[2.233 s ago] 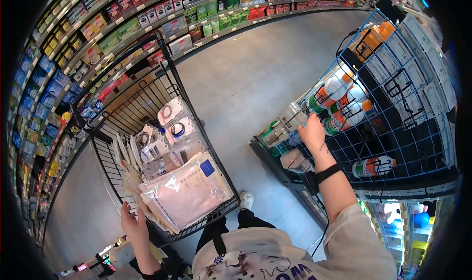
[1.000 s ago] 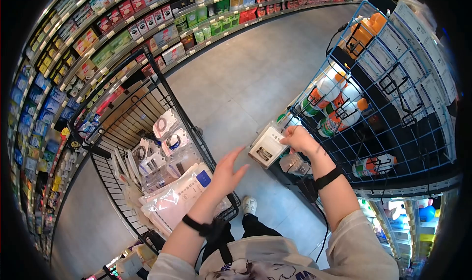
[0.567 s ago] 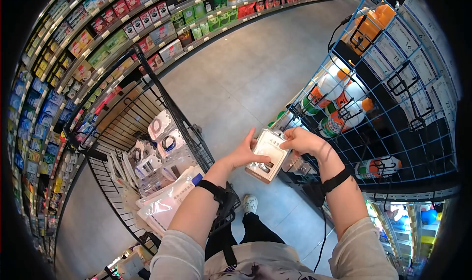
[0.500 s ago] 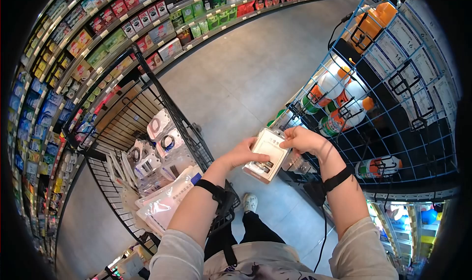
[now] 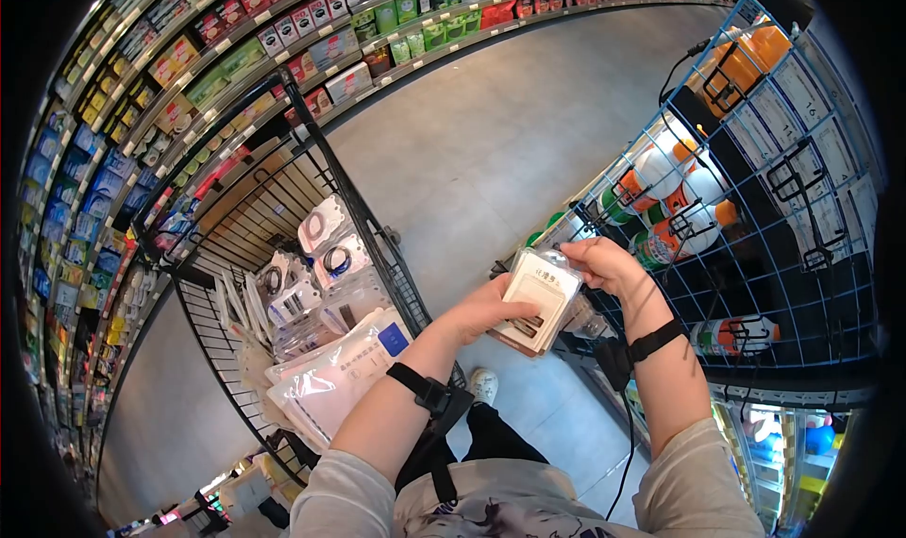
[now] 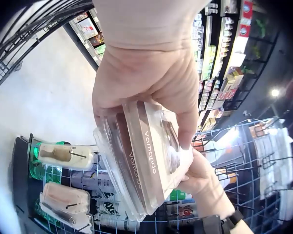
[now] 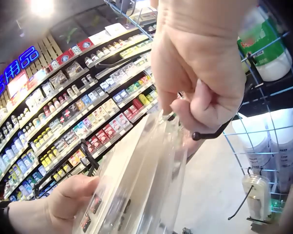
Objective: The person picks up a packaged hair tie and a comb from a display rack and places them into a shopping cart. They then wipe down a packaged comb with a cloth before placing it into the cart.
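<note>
A small stack of clear plastic packs (image 5: pixel 547 288) with cream cards and dark little pieces is between my two hands in the head view. My left hand (image 5: pixel 486 310) grips the stack from its left side, thumb across the front card. In the left wrist view several packs (image 6: pixel 144 161) stand face to back, "Vamando" printed along their brown edges. At the top, my right hand (image 5: pixel 606 262) pinches the packs' upper edge with curled fingers. The right wrist view shows the round tip of a black hook (image 7: pixel 197 136) right beside those fingers.
A black wire cart (image 5: pixel 311 127) on the left holds carded coils (image 5: pixel 342 260) and a large pale pink package (image 5: pixel 335 368). The blue wire rack on the right bears white bottles (image 5: pixel 665 160). Other packs (image 6: pixel 66 155) hang there. Stocked shelves (image 5: pixel 236 57) line the aisle.
My left hand has come from the cart's side across to the right and now grips the packs. My right hand still holds their top, and the packs have come away from the rack's grid.
</note>
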`<action>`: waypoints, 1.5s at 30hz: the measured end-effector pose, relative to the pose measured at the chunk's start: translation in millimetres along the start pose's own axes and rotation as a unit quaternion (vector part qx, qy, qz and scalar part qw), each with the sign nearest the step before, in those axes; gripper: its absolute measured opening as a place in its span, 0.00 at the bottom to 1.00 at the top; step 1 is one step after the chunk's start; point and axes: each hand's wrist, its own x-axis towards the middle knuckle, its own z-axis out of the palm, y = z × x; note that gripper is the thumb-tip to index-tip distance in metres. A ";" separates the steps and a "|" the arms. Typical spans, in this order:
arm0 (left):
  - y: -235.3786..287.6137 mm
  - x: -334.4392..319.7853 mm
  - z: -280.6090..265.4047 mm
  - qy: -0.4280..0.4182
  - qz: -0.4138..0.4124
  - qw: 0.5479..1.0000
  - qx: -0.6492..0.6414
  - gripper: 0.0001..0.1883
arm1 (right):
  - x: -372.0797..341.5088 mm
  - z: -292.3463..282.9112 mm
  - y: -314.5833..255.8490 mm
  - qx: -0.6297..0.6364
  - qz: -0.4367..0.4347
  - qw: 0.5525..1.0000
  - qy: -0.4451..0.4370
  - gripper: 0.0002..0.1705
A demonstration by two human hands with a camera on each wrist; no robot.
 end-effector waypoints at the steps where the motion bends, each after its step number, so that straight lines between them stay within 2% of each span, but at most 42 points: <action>1: -1.8 -2.2 1.6 0.003 0.001 1.000 -0.001 0.30 | 3.8 1.8 1.5 0.000 0.004 1.000 0.014 0.16; 4: 3.0 -12.8 8.2 0.041 0.006 0.999 -0.016 0.30 | 9.4 2.7 -1.6 -0.005 0.036 0.999 0.008 0.12; 7: 13.2 -18.4 9.1 0.007 -0.011 0.997 -0.070 0.30 | 10.0 9.3 -3.7 -0.013 0.030 0.999 0.019 0.11; 9: 15.7 -20.9 5.4 -0.020 -0.058 0.990 -0.123 0.31 | 13.0 12.3 -2.7 -0.030 0.006 0.999 0.027 0.12; 10: 18.1 -24.0 4.3 -0.018 -0.054 0.991 -0.125 0.31 | 14.6 12.3 -1.0 -0.034 0.004 0.999 0.025 0.12; 12: 22.7 -33.9 3.6 -0.064 -0.017 0.992 -0.107 0.36 | 15.3 16.4 1.8 -0.025 -0.022 0.998 0.045 0.12; 14: 21.2 -50.6 5.2 -0.044 0.015 0.996 -0.071 0.37 | 25.8 11.1 10.6 -0.026 -0.055 0.998 0.029 0.12; 15: 17.4 -60.8 4.2 -0.027 0.043 0.998 -0.032 0.38 | 25.2 9.1 10.4 -0.029 -0.034 0.998 0.034 0.11; 18: 7.0 -110.2 3.5 0.018 0.076 0.996 -0.048 0.40 | -16.4 29.3 -10.2 -0.076 -0.023 0.996 0.047 0.14; 19: 2.3 -131.3 4.9 0.053 0.112 0.990 -0.063 0.35 | -14.2 24.7 -1.6 -0.069 -0.051 0.994 0.061 0.15; 20: -5.5 -151.2 0.5 0.078 0.115 0.988 -0.067 0.35 | -19.1 28.7 1.6 -0.144 -0.107 0.978 0.104 0.15; 22: -19.9 -193.4 -6.3 0.168 0.158 0.973 0.025 0.35 | -31.3 43.0 7.1 -0.249 -0.209 0.923 0.207 0.13; 24: -31.2 -236.5 -5.2 0.223 0.169 0.960 0.025 0.34 | -45.0 68.3 15.9 -0.230 -0.336 0.899 0.163 0.10; 26: -47.0 -270.3 -1.0 0.319 0.187 0.928 0.054 0.38 | -74.2 116.8 26.4 -0.165 -0.362 0.917 0.029 0.13; 27: -50.3 -283.8 7.2 0.376 0.216 0.899 0.054 0.33 | -101.7 148.0 22.9 -0.155 -0.325 0.929 -0.090 0.19; 28: -63.7 -292.9 10.0 0.386 0.218 0.895 0.051 0.33 | -129.5 178.7 18.4 -0.144 -0.281 0.926 -0.205 0.25; 30: -90.6 -306.9 10.7 0.491 0.285 0.781 0.261 0.29 | -158.6 225.8 15.4 -0.225 -0.276 0.868 -0.347 0.37; 31: -90.2 -315.0 10.9 0.479 0.331 0.755 0.302 0.27 | -163.8 256.3 25.6 -0.240 -0.333 0.832 -0.373 0.36; 32: -99.7 -327.1 11.4 0.495 0.331 0.748 0.293 0.27 | -160.5 287.7 39.9 -0.258 -0.387 0.787 -0.405 0.36; 33: -107.8 -333.4 12.3 0.522 0.343 0.710 0.327 0.28 | -151.8 299.9 49.1 -0.263 -0.386 0.782 -0.412 0.36; 35: -118.8 -349.0 7.6 0.576 0.340 0.644 0.371 0.31 | -138.3 322.1 62.8 -0.167 -0.303 0.786 -0.513 0.34; 36: -120.3 -360.1 5.7 0.582 0.339 0.642 0.367 0.31 | -136.4 332.4 65.4 -0.171 -0.300 0.783 -0.517 0.34; 38: -118.1 -384.5 4.2 0.594 0.278 0.659 0.368 0.32 | -137.0 356.0 65.1 -0.206 -0.331 0.747 -0.539 0.31; 40: -114.8 -405.1 5.7 0.611 0.248 0.655 0.370 0.34 | -140.8 379.6 61.5 -0.224 -0.335 0.740 -0.538 0.28; 42: -117.6 -419.3 5.1 0.660 0.209 0.652 0.309 0.34 | -139.3 402.9 64.8 -0.285 -0.350 0.708 -0.544 0.26; 44: -121.3 -428.2 1.4 0.675 0.221 0.639 0.294 0.31 | -138.3 425.1 70.1 -0.268 -0.363 0.705 -0.547 0.25; 45: -114.8 -436.2 2.1 0.685 0.183 0.629 0.317 0.29 | -137.0 434.3 71.8 -0.261 -0.365 0.704 -0.551 0.25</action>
